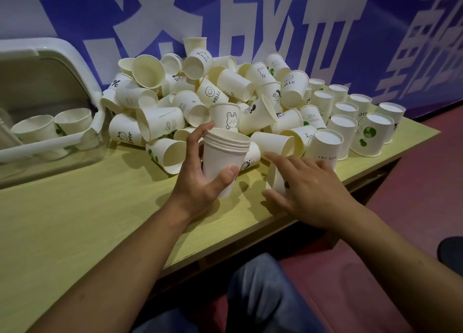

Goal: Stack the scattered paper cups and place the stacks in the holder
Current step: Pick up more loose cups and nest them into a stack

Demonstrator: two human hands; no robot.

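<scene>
There is one view, from a camera on the person's head, looking forward and down at a steep angle across the table (pixel 75 207). The near edge runs slantwise from lower left to right, so the view faces the table a little obliquely. It sits close: both forearms enter from the bottom, and the far edge meets a wall (pixel 275 19) at the top. The wide lens bends straight lines toward the borders.

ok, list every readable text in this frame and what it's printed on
"HELLO": smiley cup in the pile.
"HELLO": upper cup, right of the pile.
"Dear": lying cup, front left.
"NICE DAY", upside down: inverted cup.
"%": cup by the holder.
Banner: large white characters, cropped, unreadable.
Other cup print: too small.
</scene>
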